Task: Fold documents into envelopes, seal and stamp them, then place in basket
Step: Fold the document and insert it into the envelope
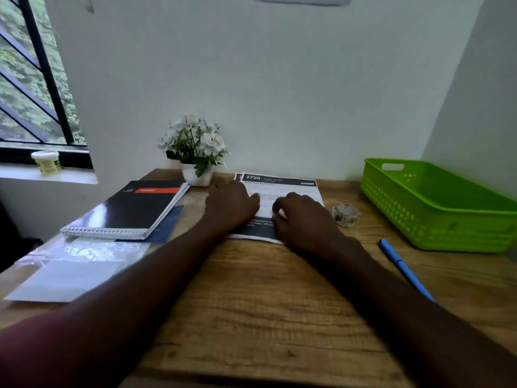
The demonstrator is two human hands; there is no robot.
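Progress stands at the opening stage, judged from how things lie. Wooden table [251,298] carries all materials. Green plastic basket [436,208] sits at the far right of the table and shows nothing inside, so no envelope appears finished. Spiral notebook [126,208] lies at the left, and nearer the viewer a clear plastic sleeve with white envelopes [64,278] looks untouched. Printed document [279,191] lies flat at the far centre of the table, beside a potted white flower [195,152]; whether a fold has begun cannot be told. Left hand [229,205] rests on the document's left part with fingers laid loosely on the paper; right hand [302,219] presses its near right part, fingers slightly curled, pinching nothing visible. Blue pen [402,267] lies at the right, and a small tape roll [346,215] sits between document and basket. Folding, inserting, sealing, stamping and basket placement all seem left to do.
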